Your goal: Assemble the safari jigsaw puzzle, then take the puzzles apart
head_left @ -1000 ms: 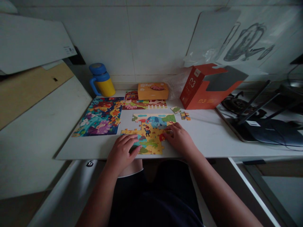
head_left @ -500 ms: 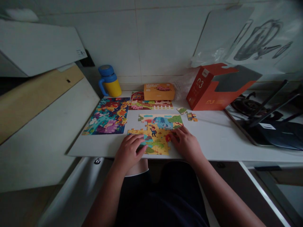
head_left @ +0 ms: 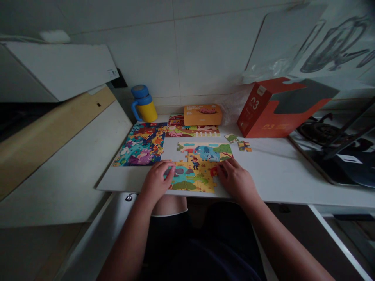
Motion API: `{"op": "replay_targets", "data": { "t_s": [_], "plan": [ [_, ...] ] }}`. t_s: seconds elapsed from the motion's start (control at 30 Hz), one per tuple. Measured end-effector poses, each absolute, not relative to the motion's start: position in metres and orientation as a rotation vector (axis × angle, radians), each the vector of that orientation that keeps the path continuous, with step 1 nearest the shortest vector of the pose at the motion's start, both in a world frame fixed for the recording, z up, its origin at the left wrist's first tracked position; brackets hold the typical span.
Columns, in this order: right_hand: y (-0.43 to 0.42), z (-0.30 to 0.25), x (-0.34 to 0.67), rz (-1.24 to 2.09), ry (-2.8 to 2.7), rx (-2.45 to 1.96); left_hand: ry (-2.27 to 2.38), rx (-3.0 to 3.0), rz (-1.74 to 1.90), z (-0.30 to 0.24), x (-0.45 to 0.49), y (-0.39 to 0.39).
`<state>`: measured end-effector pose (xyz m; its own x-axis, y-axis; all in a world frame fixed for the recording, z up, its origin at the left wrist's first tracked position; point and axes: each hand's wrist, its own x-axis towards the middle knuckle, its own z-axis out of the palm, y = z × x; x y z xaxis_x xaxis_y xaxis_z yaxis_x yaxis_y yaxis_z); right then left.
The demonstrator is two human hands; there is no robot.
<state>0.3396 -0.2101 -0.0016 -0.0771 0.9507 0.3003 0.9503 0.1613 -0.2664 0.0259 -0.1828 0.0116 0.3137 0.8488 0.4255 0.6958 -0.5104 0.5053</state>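
Note:
A partly joined jigsaw puzzle (head_left: 202,177) with a blue elephant, a small figure and a green crocodile lies on the white tabletop (head_left: 275,171) in front of me. Its outline has a notch at the upper left. My left hand (head_left: 156,180) is at the puzzle's left edge, thumb and fingers bent together on the border. On the opposite side, my right hand (head_left: 238,180) has its fingers curled against the right edge, by a red figure. Two loose puzzle pieces, one green and white (head_left: 231,138) and one yellowish (head_left: 244,146), lie beyond the right hand.
A dark blue animal puzzle (head_left: 140,146) lies at the left, a farm puzzle (head_left: 193,131) behind. Along the wall stand a blue-yellow mug (head_left: 145,107), an orange puzzle box (head_left: 202,115) and a red carton (head_left: 269,113). A gas stove (head_left: 331,152) is far right, leaning boards (head_left: 67,156) left.
The view has shifted slightly, moving everything a little to the right. My left hand has drawn back toward the puzzle's left edge, uncovering more blue water. The right hand keeps its place.

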Motion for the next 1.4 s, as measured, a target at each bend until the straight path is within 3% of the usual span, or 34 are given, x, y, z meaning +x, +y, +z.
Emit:
{"op": "replay_targets", "data": {
  "t_s": [0.27, 0.53, 0.7, 0.97, 1.2, 1.4],
  "plan": [
    [-0.209, 0.0, 0.339, 0.01, -2.041, -1.811, 2.198, 2.276, 0.593, 0.009, -0.017, -0.11],
    [-0.209, 0.001, 0.339, 0.065, -2.003, -1.799, 2.252, 1.959, 0.614, 0.008, -0.024, -0.082],
    [-0.207, 0.004, 0.348, 0.221, -1.833, -1.676, 2.167, 1.735, 0.605, 0.01, -0.038, -0.075],
    [-0.206, 0.003, 0.362, 0.455, -1.633, -1.667, 1.525, 1.359, 1.227, 0.011, -0.002, -0.118],
    [-0.221, 0.011, 0.35, 0.41, -1.775, -1.401, 1.1, 0.991, 1.264, 0.021, 0.084, -0.183],
    [-0.248, 0.012, 0.326, 0.869, -1.61, -1.329, 0.992, 0.937, 1.102, 0.011, 0.135, -0.222]
  ]
}}
